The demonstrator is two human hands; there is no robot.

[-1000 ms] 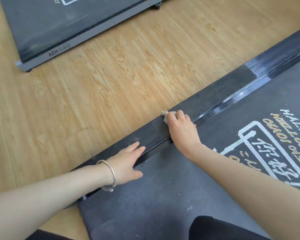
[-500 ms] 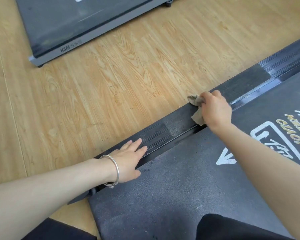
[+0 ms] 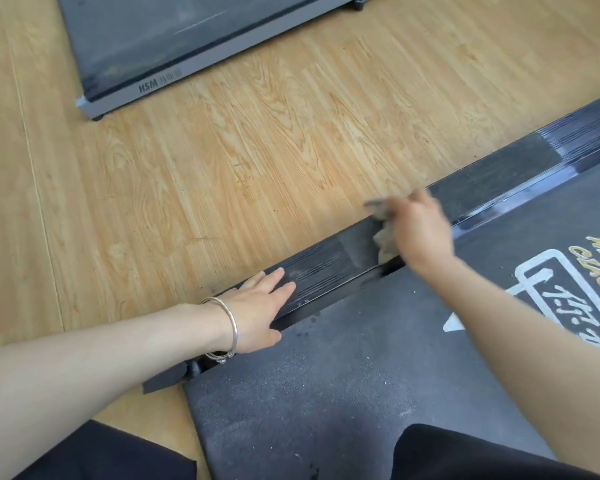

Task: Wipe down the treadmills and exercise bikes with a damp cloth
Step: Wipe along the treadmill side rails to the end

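I kneel on a dark treadmill belt [image 3: 343,375] printed with white and gold lettering. Its black side rail [image 3: 326,268] runs diagonally from lower left to upper right. My right hand [image 3: 420,230] is closed on a crumpled grey-beige cloth [image 3: 385,240] and presses it on the rail; hand and cloth are motion-blurred. My left hand [image 3: 257,313], with a silver bangle at the wrist, lies flat with fingers apart on the ribbed lower part of the rail, about a hand's length from the cloth.
A second treadmill [image 3: 174,39] with a grey frame lies at the top on the wooden floor [image 3: 222,161]. A strip of floor separates the two machines. My dark-trousered knees [image 3: 465,455] rest at the bottom edge.
My right hand slid the cloth up the rail to the right, then came back a little toward the left hand. The left hand stayed flat on the rail.
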